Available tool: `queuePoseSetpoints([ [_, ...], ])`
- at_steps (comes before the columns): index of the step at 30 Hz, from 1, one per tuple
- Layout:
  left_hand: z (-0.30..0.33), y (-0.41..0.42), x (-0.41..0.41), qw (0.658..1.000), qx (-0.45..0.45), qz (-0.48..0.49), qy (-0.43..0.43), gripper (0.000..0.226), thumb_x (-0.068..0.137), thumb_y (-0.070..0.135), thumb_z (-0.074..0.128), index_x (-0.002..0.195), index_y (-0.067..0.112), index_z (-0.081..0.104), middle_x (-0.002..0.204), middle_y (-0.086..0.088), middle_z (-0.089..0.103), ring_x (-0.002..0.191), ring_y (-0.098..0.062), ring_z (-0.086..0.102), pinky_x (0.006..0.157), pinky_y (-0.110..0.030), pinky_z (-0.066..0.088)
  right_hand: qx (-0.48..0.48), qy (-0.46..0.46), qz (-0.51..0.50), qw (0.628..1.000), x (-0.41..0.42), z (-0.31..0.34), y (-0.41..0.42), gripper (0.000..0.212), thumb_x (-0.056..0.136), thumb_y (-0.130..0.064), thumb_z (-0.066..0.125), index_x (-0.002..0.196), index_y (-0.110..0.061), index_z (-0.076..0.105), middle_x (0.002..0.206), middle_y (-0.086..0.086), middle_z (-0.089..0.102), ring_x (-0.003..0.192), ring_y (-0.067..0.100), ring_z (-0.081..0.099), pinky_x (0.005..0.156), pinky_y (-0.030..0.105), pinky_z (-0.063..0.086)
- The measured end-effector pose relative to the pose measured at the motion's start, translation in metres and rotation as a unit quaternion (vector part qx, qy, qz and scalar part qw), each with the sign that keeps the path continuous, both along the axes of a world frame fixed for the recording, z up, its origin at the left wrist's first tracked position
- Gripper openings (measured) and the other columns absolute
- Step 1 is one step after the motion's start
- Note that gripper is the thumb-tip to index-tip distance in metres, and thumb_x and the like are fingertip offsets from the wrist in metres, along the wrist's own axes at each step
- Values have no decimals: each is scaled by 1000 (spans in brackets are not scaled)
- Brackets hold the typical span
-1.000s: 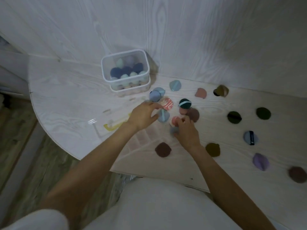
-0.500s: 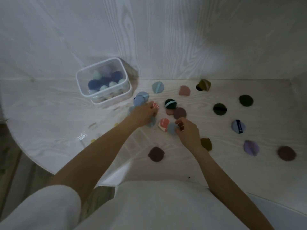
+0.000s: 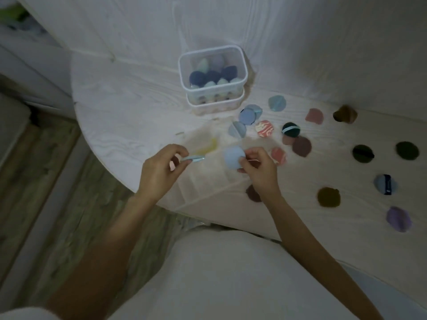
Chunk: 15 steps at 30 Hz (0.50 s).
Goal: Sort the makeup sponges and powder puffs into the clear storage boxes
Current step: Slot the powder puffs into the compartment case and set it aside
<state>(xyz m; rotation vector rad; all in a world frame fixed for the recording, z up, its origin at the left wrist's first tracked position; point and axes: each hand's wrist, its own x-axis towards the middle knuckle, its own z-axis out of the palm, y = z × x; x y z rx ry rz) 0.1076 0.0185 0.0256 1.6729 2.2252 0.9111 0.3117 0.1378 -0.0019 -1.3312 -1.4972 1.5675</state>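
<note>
Sorting is part done. The clear storage boxes (image 3: 213, 84), 2 stacked at the back of the counter (image 3: 129, 116), hold egg-shaped makeup sponges in dark blue, pale green and lilac; the upper box looks well filled and stands without a lid. The left hand (image 3: 161, 168) pinches a thin pale-blue puff (image 3: 193, 158) edge-on between thumb and fingertips. The right hand (image 3: 256, 165) is clamped on a light-blue powder puff (image 3: 233, 157), held just above the counter. A faint clear divided tray appears to lie beneath both hands; its outline is too dim to confirm. Outstanding: roughly 17 puffs lie loose on the counter, a cluster of blue, red-patterned and dark ones near the boxes, the rest scattered well apart to the right. Judgement: sponges largely done, puffs barely begun.
</note>
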Motion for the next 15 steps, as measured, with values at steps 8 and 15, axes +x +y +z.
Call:
queuePoseSetpoints([
  [8, -25, -67, -41, 991, -21, -132, 20, 14, 89, 20, 55, 96, 16, 67, 102, 0, 64, 88, -11, 61, 71, -28, 52, 63, -104, 86, 989, -43, -15, -41, 8, 86, -13, 63, 93, -16, 58, 84, 2, 64, 79, 19, 63, 75, 43, 56],
  [15, -42, -66, -48, 965, -105, -227, 81, 21, 82, 14, 55, 97, 19, 69, 111, 2, 65, 95, -13, 61, 73, -23, 50, 53, -110, 56, 991, -47, -15, -46, 8, 89, -14, 59, 96, -16, 55, 88, -10, 60, 85, 20, 63, 74, 45, 56],
])
